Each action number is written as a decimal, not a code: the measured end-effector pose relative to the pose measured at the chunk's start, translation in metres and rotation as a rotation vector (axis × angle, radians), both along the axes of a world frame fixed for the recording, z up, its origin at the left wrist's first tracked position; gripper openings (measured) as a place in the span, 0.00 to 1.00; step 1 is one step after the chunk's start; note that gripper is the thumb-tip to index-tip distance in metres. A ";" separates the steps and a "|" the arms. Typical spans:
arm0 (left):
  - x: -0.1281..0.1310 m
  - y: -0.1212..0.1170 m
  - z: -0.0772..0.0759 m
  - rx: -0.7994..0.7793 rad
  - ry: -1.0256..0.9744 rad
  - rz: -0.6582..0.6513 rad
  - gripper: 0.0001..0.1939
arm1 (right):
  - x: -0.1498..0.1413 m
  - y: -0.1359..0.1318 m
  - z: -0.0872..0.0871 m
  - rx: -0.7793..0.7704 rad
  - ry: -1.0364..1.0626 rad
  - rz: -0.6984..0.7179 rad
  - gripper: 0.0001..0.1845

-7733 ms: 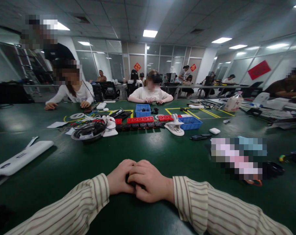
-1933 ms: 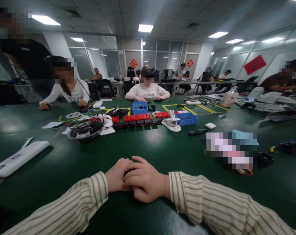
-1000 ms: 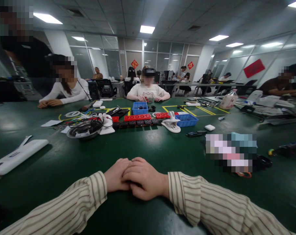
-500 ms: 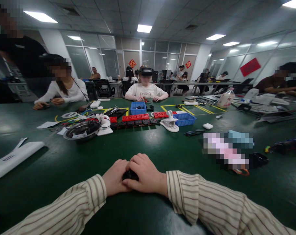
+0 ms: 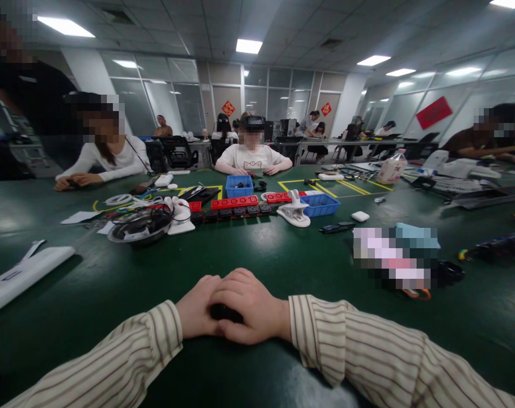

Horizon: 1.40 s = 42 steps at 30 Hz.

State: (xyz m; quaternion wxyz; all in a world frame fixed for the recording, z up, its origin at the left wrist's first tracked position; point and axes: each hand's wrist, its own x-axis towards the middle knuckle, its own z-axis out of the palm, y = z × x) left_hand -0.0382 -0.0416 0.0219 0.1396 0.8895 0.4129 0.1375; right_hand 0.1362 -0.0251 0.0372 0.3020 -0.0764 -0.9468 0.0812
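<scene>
Close in front of me on the green tabletop, both hands meet around a small black rounded object (image 5: 226, 313). Most of it is hidden by my fingers, so its kind cannot be made out. My left hand (image 5: 195, 309) is closed against its left side, fingertips under the other hand. From the right, my right hand (image 5: 253, 306) curls over its top, fingers bent and resting across the left fingers. A dark gap between the right thumb and fingers shows the object's surface.
Farther forward lie a metal bowl (image 5: 138, 232) of cables, red and black socket strips (image 5: 234, 203), a white clip stand (image 5: 294, 212) and two blue bins (image 5: 321, 205). A white power strip (image 5: 28, 280) lies left; a blurred pouch (image 5: 389, 255) lies right. Other people sit around.
My right hand has shifted slightly left and its fingers have folded further over the black object. The left hand stays nearly in place. The view has tilted very slightly.
</scene>
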 end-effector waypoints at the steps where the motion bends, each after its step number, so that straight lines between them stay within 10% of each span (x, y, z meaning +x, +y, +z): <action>1: 0.000 -0.002 0.000 0.002 -0.026 0.027 0.24 | 0.000 0.000 0.000 -0.014 0.017 -0.040 0.17; 6: 0.003 -0.008 0.004 0.004 -0.041 0.128 0.36 | -0.001 0.001 -0.002 -0.058 0.025 -0.253 0.25; 13: 0.002 0.000 -0.003 -0.022 -0.047 0.104 0.15 | -0.003 0.000 -0.001 -0.039 -0.115 -0.341 0.22; 27: -0.002 0.006 0.001 -0.048 -0.069 -0.055 0.16 | 0.000 -0.001 0.001 0.056 -0.105 0.100 0.09; 35: 0.005 -0.007 0.003 0.016 -0.066 0.152 0.40 | 0.000 0.000 0.002 -0.056 0.018 -0.283 0.24; 42: 0.009 -0.008 0.005 -0.013 -0.055 0.179 0.16 | -0.003 0.002 -0.002 -0.026 -0.098 -0.325 0.19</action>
